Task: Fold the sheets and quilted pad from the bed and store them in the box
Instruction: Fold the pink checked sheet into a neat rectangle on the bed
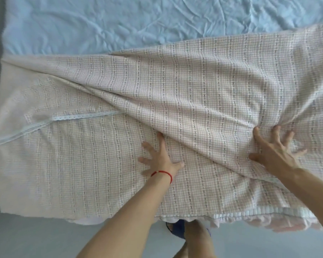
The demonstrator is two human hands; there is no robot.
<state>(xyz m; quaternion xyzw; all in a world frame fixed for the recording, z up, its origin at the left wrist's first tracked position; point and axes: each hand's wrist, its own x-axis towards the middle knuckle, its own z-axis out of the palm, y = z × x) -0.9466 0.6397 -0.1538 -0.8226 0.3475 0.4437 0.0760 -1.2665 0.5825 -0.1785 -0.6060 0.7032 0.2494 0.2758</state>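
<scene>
The bed [45, 25] fills the upper frame under a blue sheet [157, 19]; across the middle and lower frame lies the checked sheet [194, 81], half folded, with a diagonal ridge running toward lower right. It looks soft, light and limp (likely to slide on itself), so I'd take it by the corners and the lace-trimmed edge [73, 117]. My left hand [159, 159] and right hand [274, 151] press it flat, fingers spread, gripping nothing

Bed [231, 214] bears a light-blue sheet [101, 23]; a checked sheet [175, 90], apparently folded, overlies it.
</scene>
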